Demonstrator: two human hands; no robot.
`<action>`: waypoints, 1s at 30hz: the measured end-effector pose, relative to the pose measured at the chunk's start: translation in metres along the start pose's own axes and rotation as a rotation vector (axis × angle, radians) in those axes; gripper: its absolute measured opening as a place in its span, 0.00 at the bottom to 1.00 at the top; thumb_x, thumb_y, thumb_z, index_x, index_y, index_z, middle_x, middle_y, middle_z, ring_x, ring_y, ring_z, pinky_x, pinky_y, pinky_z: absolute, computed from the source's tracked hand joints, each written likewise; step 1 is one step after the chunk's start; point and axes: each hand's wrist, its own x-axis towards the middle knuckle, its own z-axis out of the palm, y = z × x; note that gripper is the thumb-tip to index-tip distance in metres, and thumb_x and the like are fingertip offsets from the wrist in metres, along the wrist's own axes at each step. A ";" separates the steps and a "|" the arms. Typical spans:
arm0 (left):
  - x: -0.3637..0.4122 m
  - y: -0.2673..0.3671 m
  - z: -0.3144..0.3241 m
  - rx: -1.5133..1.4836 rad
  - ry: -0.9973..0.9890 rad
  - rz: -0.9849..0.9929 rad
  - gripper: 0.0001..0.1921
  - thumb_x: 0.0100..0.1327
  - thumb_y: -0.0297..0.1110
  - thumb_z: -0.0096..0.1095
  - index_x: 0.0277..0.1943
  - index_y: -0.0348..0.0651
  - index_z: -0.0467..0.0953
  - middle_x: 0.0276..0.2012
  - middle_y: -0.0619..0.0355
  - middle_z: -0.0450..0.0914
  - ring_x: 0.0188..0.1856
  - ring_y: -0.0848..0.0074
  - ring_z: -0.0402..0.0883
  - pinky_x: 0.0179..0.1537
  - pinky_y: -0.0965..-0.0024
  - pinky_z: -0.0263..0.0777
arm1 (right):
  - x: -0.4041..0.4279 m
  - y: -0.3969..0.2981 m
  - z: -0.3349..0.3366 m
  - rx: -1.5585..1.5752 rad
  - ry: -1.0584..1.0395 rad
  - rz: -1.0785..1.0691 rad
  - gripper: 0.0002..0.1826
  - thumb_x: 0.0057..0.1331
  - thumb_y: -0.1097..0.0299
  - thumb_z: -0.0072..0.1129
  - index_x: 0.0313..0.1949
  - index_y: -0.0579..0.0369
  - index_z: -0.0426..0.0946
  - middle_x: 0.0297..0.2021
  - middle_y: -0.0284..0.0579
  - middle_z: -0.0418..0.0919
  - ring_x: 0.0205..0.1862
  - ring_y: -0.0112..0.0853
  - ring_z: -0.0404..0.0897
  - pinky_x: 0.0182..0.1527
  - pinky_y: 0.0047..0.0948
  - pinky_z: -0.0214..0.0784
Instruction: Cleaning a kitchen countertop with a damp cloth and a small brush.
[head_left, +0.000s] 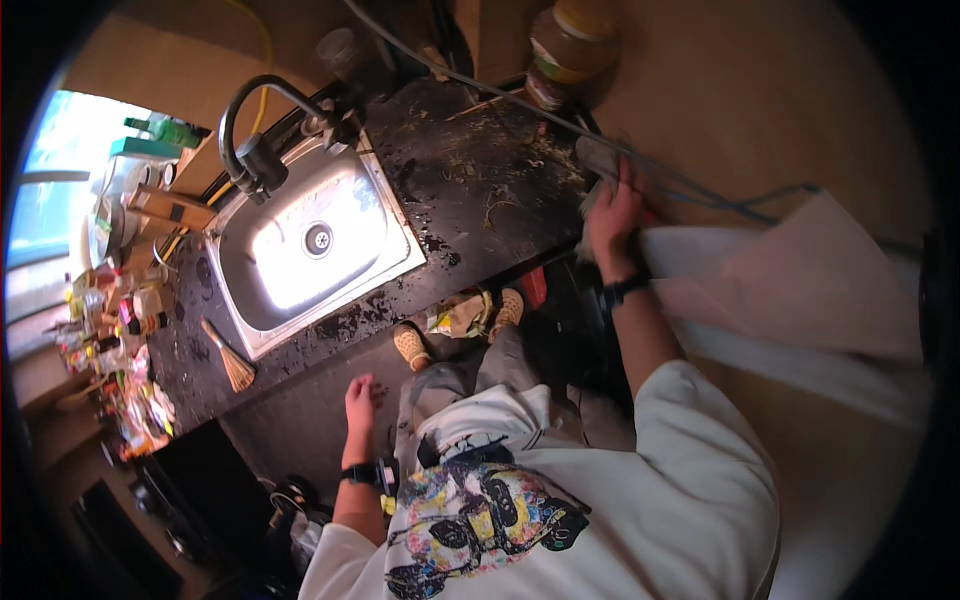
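My right hand (616, 214) is at the right end of the dark countertop (480, 180), against the wall side. It grips what looks like a grey rag (598, 157), slightly blurred, part of it hidden behind the fingers. Loose brown scraps and crumbs (495, 161) lie scattered over the counter to the left of that hand. My left hand (361, 405) hangs in front of the counter edge with loosely bent fingers and nothing visible in it. A stainless steel sink (322, 240) with a bare drain is set into the counter, and wet patches surround its rim.
A curved faucet (259, 142) arches over the sink. A short straw brush (229, 358) lies left of it. Bottles and packets (124, 322) crowd the left end. A large lidded jar (574, 49) stands at the back. A grey cable (517, 101) crosses above the counter.
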 end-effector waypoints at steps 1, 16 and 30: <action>-0.010 -0.029 -0.013 -0.047 0.016 -0.009 0.06 0.71 0.36 0.55 0.44 0.45 0.75 0.31 0.64 0.77 0.26 0.82 0.75 0.25 0.78 0.65 | 0.021 -0.005 0.019 -0.007 0.091 -0.175 0.25 0.67 0.78 0.45 0.64 0.52 0.68 0.60 0.61 0.67 0.59 0.57 0.67 0.60 0.48 0.61; -0.141 -0.131 -0.033 0.021 0.235 -0.387 0.07 0.71 0.32 0.51 0.47 0.44 0.75 0.35 0.62 0.80 0.35 0.78 0.81 0.35 0.74 0.73 | 0.080 0.128 0.149 0.132 -0.755 -0.104 0.26 0.73 0.65 0.47 0.70 0.37 0.61 0.73 0.51 0.49 0.75 0.47 0.43 0.72 0.41 0.43; 0.043 -0.024 -0.044 -0.027 0.083 -0.237 0.28 0.72 0.59 0.42 0.65 0.50 0.61 0.63 0.52 0.68 0.61 0.58 0.72 0.58 0.51 0.67 | -0.068 0.053 0.139 0.040 -0.654 -0.181 0.24 0.69 0.64 0.50 0.66 0.37 0.68 0.72 0.50 0.54 0.73 0.50 0.47 0.73 0.42 0.42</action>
